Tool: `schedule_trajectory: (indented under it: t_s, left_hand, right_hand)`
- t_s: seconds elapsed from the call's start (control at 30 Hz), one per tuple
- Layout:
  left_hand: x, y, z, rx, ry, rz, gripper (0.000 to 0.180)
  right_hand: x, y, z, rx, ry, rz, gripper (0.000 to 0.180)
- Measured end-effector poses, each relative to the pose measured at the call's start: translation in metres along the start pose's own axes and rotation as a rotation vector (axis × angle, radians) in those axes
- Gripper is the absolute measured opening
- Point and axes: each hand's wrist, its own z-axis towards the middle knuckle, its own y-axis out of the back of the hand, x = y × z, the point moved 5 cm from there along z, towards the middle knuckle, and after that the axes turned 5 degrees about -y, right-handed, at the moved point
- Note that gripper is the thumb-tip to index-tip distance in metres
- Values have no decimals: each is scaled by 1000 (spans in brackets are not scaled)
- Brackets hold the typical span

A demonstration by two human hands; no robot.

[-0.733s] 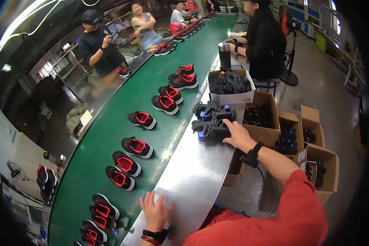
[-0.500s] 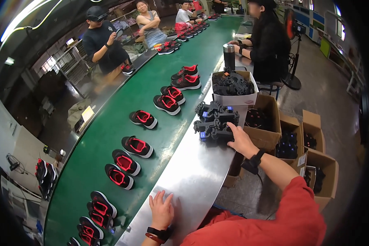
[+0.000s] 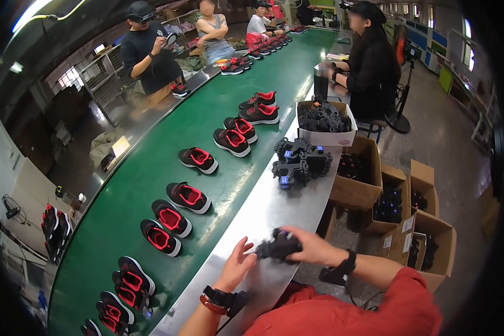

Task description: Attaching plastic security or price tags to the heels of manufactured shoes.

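A black piece [image 3: 278, 246] is held in the right hand [image 3: 316, 248], with the fingers bent around its right end. The piece is at the near part of the shiny counter [image 3: 266, 213], in front of the red shirt [image 3: 341, 315]. It is a bit blurred, so whether it is resting on the counter or lifted cannot be told. The left hand [image 3: 235, 270] is held half open, with its thumb and fingers spread just beside the piece's left end. Whether the piece is touched by it cannot be told.

More black parts [image 3: 300, 163] are piled farther up the counter. Behind them, a white box [image 3: 326, 138] is filled with more dark parts. Brown boxes [image 3: 355, 192] are set below, on the right. On the left, black and red shoes [image 3: 188, 197] are lined up along the green belt [image 3: 145, 162].
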Motion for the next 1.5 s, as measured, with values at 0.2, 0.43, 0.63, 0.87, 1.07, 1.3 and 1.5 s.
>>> schedule_trajectory:
  t_s: [0.2,0.43,0.63,0.87,1.07,1.3,1.5]
  left_hand:
    - [-27,54,-50,168,77,191,60]
    - [-21,67,-100,-221,-435,976,78]
    - [32,63,-105,-249,-384,1102,85]
    - [27,46,-110,-285,-528,1365,88]
    - [36,49,-104,-280,-504,1187,88]
    - [32,78,-123,-605,-324,331,111]
    - [2,51,-116,-544,-520,-407,54]
  right_hand:
    - [55,-68,22,55,663,-451,67]
    - [72,-123,29,74,1260,-604,54]
    - [52,-127,36,132,908,-470,92]
    - [46,-140,50,315,720,-469,99]
    - [28,-152,50,243,769,-479,83]
    - [24,-152,59,225,343,-415,71]
    - [72,-197,35,377,250,305,74]
